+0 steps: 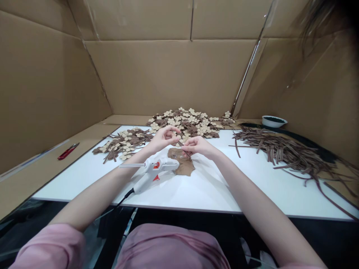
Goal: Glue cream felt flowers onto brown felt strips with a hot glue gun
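Note:
Over the middle of the white board, a thin brown strip (181, 144) runs between my two hands. The thumb and fingers of my left hand (165, 137) pinch its upper left end. My right hand (198, 145) grips the strip at its lower right, fingers curled together. Beneath the hands lies an irregular brown scrap sheet (185, 169) with shiny marks on it. A white hot glue gun (157, 170) with an orange-red trigger rests just in front of my left forearm, its nozzle end against the scrap. Small details between the fingertips are hard to make out.
Cream and brown flower cut-outs (190, 123) are heaped at the back. A smaller heap of flowers with strips (126, 144) lies left. Many loose brown strips (280, 149) spread right, near a white bowl (274, 121). A red utility knife (68, 151) lies far left. Cardboard walls (168, 74) surround the board.

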Tool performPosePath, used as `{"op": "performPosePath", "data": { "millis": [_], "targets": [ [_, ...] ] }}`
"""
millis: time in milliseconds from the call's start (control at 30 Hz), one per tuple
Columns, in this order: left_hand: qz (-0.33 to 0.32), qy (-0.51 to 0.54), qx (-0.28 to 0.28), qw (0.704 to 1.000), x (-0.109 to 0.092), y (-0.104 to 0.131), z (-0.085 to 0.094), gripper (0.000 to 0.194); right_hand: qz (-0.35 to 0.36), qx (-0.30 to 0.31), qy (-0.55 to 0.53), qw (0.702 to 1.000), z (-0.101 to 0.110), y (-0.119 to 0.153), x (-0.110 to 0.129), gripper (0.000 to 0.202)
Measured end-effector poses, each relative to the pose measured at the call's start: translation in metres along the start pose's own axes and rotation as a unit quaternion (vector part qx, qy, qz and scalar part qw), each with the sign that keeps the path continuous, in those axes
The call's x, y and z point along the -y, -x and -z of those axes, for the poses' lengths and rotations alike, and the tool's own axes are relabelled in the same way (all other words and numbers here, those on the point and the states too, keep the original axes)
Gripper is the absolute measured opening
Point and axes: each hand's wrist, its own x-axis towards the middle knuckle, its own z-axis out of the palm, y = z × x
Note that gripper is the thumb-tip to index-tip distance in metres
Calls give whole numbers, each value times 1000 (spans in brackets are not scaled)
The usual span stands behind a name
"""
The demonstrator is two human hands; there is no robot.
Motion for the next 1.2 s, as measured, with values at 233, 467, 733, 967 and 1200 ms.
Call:
{"op": "performPosePath", "data": {
  "millis": [233,467,733,967,1200],
  "targets": [
    [-4,5,8,1000,0,0,0,42,2,10,7,1000,1,0,0,38],
    [-3,8,15,1000,-2,0,1,41,10,20,15,1000,3,1,0,37],
    [11,8,8,1000,-3,1,-1,41,10,14,20,1000,4,2,1,36],
    [11,7,11,1000,-1,0,1,41,4,12,22,1000,4,2,2,36],
    [10,10,11,1000,-2,1,0,40,-6,11,18,1000,4,3,3,38]
  ]
}}
